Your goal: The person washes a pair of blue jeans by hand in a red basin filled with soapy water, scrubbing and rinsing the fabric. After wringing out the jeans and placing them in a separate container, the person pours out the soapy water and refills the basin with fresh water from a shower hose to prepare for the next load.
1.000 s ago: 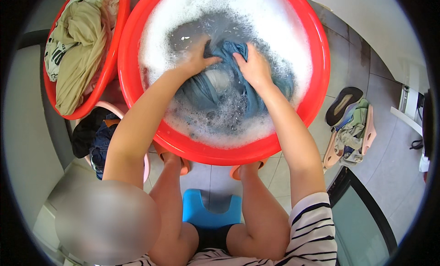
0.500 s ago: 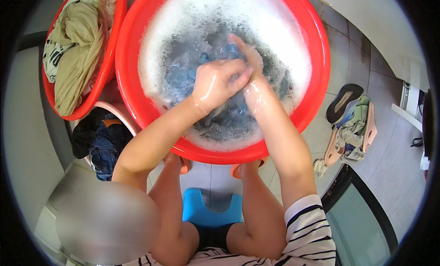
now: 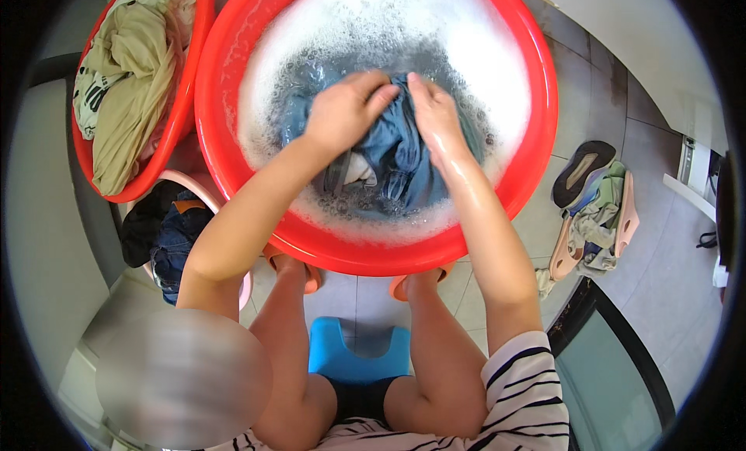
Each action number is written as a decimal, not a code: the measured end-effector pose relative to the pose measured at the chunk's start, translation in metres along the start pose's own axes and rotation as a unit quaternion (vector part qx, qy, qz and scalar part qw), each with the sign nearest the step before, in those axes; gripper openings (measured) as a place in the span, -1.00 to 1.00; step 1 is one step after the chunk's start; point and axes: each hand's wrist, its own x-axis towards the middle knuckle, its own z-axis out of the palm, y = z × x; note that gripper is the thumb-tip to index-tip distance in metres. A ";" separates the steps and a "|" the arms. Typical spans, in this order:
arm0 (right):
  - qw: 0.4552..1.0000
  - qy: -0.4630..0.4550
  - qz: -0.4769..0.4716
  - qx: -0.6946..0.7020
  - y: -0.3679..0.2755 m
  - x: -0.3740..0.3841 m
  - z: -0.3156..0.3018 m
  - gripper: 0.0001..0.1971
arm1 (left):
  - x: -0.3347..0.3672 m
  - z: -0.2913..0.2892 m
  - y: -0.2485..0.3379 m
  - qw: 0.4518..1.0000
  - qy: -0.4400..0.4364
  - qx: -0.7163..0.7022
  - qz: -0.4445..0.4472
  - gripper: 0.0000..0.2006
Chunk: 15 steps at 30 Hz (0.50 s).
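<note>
A blue denim-like garment (image 3: 395,152) lies bunched in sudsy water, partly raised above the surface. Its wet folds run between my two hands. My left hand (image 3: 347,113) is closed on the cloth's upper left part, fingers curled under and partly hidden. On the other side, my right hand (image 3: 437,118) pinches the upper right edge, thumb side toward the left hand. Both hands are wet and a small gap separates them. A whitish patch of cloth (image 3: 359,171) shows below my left hand. The large red basin (image 3: 342,253) holds the foamy water around all this.
At the upper left, a red tub (image 3: 203,39) holds beige and white clothes (image 3: 136,101). Below it, a pink basin (image 3: 247,288) contains dark clothes (image 3: 175,241). Slippers and socks (image 3: 598,218) lie on the tiles at right. A blue stool (image 3: 357,361) stands beneath me.
My hands, previously crossed and overlapping in the water, have moved apart. The blue garment has come up between them, and its folds now show above the suds.
</note>
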 end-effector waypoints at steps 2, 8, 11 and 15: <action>0.964 0.043 -0.097 -0.245 -0.005 0.006 -0.017 -0.60 | 0.002 -0.003 -0.026 0.989 0.071 0.125 -0.023 -0.67; 0.894 -0.019 -0.195 -0.403 0.006 0.000 -0.003 -0.62 | 0.013 0.008 -0.061 0.969 -0.129 0.123 -0.169 -0.33; 0.852 -0.066 -0.125 -0.504 0.023 0.023 -0.006 -0.68 | 0.018 0.021 -0.069 0.931 -0.173 0.027 -0.319 0.22; 0.848 -0.059 -0.249 -0.465 0.080 0.047 -0.013 -0.66 | 0.022 0.057 -0.096 0.945 -0.219 0.129 -0.206 -0.08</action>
